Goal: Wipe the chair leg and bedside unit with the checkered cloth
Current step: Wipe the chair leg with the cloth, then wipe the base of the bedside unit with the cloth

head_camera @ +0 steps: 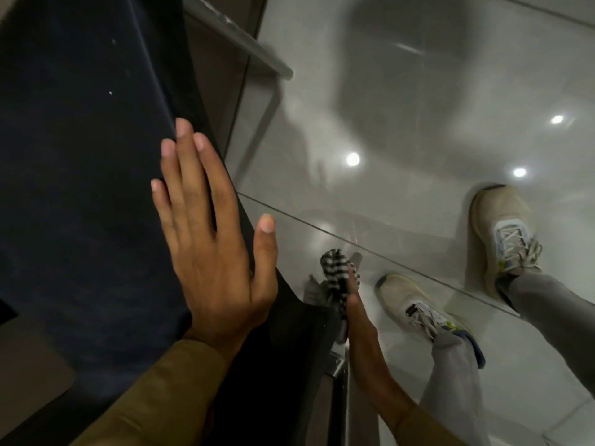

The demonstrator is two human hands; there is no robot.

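**Inspector:** Report the hands.

**Assistant:** The left hand [209,239] lies flat on the dark upholstered chair seat [80,156]. Its fingers [185,175] are extended and close together, the thumb held apart over the seat edge. It grips nothing and appears to serve as a brace.

**Inspector:** And the right?

**Assistant:** The right hand [355,313] reaches down beside the seat toward the glossy tiled floor [418,123]. The checkered cloth [336,278] is bunched around it, low down, against a metallic upright that I take to be the chair leg [338,358]. The cloth hides most of the fingers; they look closed on it, but I cannot tell the exact grip.

**Inspector:** Which step is in hand?

**Assistant:** In my judgement, the chair-leg wipe, near the foot of the leg. Whether the cloth wraps the leg or only presses one side cannot be determined.

**Inspector:** The bedside unit?

**Assistant:** A grey edged surface [238,37] runs across the top of the view. It may belong to that unit, but I cannot confirm it. That part of the task seems outstanding.

**Inspector:** Requirements for the next move?

**Assistant:** Keep the cloth pressed to the leg along its full length, steadied by the left hand, and clear of the two shoes [415,309] nearby. Then carry the cloth to the unit.
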